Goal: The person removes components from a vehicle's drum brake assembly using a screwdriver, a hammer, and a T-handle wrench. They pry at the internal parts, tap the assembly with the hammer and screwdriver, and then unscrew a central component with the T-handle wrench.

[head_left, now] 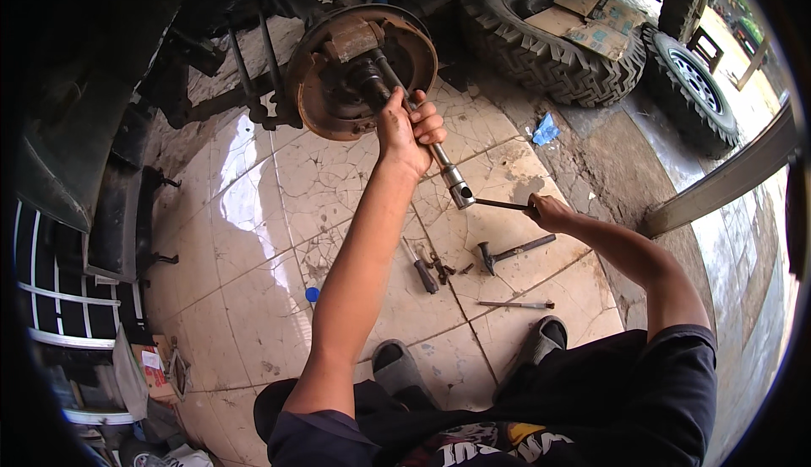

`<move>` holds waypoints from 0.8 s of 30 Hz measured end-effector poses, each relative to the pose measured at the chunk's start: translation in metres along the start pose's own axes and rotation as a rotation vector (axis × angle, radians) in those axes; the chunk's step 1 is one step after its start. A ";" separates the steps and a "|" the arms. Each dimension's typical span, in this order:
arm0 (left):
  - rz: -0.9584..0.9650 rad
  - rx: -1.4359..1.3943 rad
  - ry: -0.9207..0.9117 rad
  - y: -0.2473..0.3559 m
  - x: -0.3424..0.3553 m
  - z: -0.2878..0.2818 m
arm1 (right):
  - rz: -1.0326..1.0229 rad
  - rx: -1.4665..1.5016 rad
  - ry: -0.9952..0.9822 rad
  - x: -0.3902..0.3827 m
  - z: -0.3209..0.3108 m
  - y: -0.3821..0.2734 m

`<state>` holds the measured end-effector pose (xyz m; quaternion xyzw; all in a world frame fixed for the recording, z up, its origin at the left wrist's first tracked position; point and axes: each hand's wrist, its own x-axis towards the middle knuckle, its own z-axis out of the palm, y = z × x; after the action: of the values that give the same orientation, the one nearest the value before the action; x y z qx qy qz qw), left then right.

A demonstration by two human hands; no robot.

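Two bare hands on one tool, we note: the left hand is closed round a long metal shaft, its fingers wrapped over the shaft's upper stretch; the right hand is closed on the outer end of a thin dark bar, which meets the shaft's lower head at an angle. We place the shaft inside the left fist, running above it toward the dark spindle and below it toward the person; we cannot tell whether its upper end is seated on anything. Around the spindle we record a rusty brake assembly, just beyond the left hand; on the tiles, below the bar and apart from both hands, lie a hammer, a screwdriver, several small rusty pieces and a slim brush-like tool.
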<state>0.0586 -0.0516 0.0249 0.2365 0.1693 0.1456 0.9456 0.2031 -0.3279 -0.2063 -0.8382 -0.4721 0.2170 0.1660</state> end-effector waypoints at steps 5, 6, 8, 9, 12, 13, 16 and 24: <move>0.108 0.086 0.130 -0.008 -0.002 0.005 | 0.173 0.057 -0.011 -0.008 -0.003 -0.020; 0.123 0.102 0.170 -0.010 -0.004 0.011 | 0.189 0.073 0.002 -0.010 -0.002 -0.022; 0.134 0.134 0.188 -0.012 -0.005 0.013 | 0.243 0.146 0.000 -0.011 0.000 -0.034; 0.129 0.150 0.166 -0.014 -0.007 0.011 | 0.266 0.184 -0.001 -0.012 0.000 -0.042; 0.087 0.159 0.151 -0.030 -0.014 0.006 | 0.271 0.283 -0.004 -0.012 -0.004 -0.070; 0.077 0.177 0.156 -0.034 -0.013 0.004 | 0.268 0.362 -0.008 -0.013 -0.006 -0.080; 0.092 0.222 0.197 -0.039 -0.014 0.004 | 0.231 0.438 -0.017 -0.015 -0.015 -0.102; 0.108 0.279 0.222 -0.011 -0.006 0.004 | 0.191 0.332 -0.103 -0.029 -0.010 -0.102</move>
<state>0.0571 -0.0648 0.0241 0.3564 0.2782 0.1963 0.8701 0.1217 -0.3029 -0.1428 -0.8281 -0.3558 0.3491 0.2563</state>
